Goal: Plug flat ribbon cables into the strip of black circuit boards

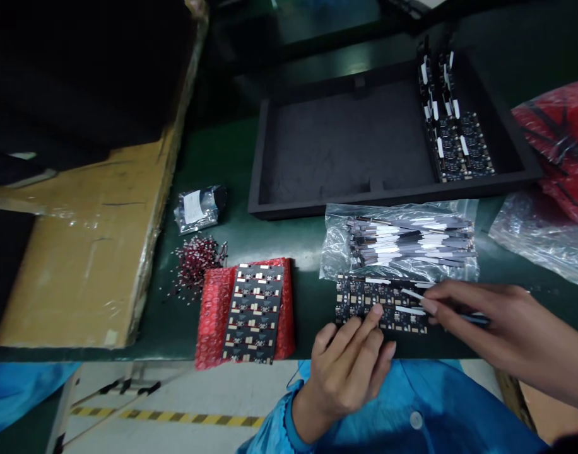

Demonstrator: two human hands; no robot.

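Note:
A dark circuit board panel [353, 296] with white strips across it lies near the table's front edge. My left hand [350, 362] rests its extended fingers on the panel's lower edge, fingers apart and holding nothing. At the panel's right end, my right hand [488, 321] pinches a thin white strip [412, 294] over the board. Just beyond the panel is a clear bag [336, 243] of dark and white flat strips. Left of my hands, another board panel [253, 313] lies on red bubble wrap [213, 318].
A black tray [346, 145] at the back holds several upright boards [464, 148] at its right. Small red parts [197, 261] lie beside a silvery bag [199, 209]. Cardboard [90, 246] stands left; red plastic [561, 139] lies right.

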